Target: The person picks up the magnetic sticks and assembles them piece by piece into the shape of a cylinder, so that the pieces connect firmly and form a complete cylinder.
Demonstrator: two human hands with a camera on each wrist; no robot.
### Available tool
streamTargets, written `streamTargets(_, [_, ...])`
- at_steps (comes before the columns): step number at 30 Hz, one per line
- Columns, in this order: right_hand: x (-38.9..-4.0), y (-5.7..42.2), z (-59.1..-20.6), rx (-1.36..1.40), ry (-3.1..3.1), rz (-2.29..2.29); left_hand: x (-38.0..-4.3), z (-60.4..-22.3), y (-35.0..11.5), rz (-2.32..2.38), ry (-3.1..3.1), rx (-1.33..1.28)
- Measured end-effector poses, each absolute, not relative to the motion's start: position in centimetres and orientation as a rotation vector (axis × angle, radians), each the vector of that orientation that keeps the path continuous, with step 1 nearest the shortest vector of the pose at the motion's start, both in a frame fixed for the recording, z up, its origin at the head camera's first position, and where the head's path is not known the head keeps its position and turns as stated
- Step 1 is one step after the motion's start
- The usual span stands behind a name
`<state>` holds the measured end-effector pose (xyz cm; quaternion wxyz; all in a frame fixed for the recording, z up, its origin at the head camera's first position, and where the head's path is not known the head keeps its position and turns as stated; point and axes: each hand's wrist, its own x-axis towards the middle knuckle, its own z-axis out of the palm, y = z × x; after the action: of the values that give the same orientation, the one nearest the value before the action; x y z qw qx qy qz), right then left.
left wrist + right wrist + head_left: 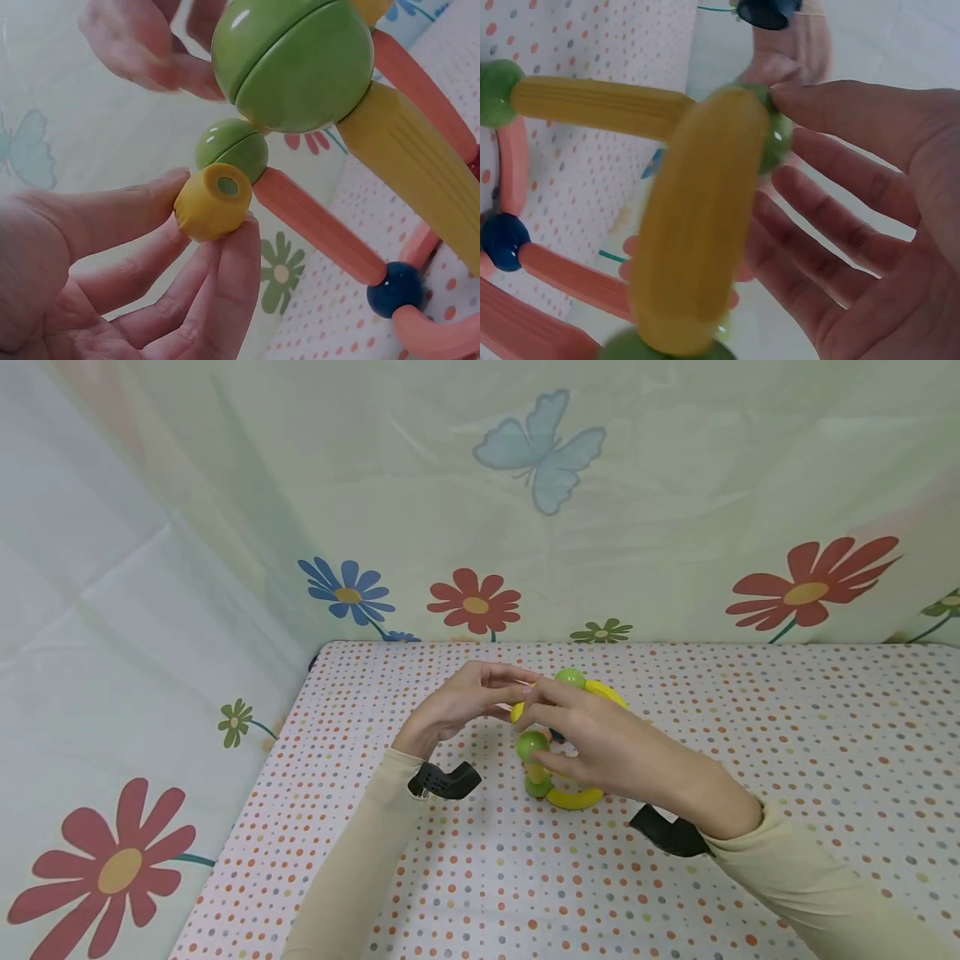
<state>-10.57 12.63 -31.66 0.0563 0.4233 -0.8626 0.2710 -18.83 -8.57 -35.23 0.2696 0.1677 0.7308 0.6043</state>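
My left hand (465, 697) pinches a short yellow stick (214, 204) between thumb and fingertips. One end, with a small round inset, faces the left wrist camera. Right behind it in that view is a green ball (238, 150) joined to a coral stick (322, 225). From the other side, my right hand (596, 735) holds a larger-looking green ball (533, 746), its thumb on one side and loosely bent fingers on the other. A yellow stick (697, 225) crosses close in front of that ball in the right wrist view, partly hiding it.
The balls and sticks form an upright toy frame. Curved yellow sticks (577, 798), another green ball (570, 677) and a dark blue ball (395, 289) belong to it. It stands on a dotted tablecloth (480, 877), with a flowered curtain (660, 485) behind.
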Motion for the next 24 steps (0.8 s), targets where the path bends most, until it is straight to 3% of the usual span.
streamTargets(17, [-10.8,12.2,-32.3,1.255,-2.605,0.895,-18.5,-35.3,-8.2,1.69,1.924,0.436])
streamTargets(24, [-10.6,14.5,-31.6,1.094,-2.59,1.068,-18.1,-35.8,-8.2,1.696,1.954,0.461])
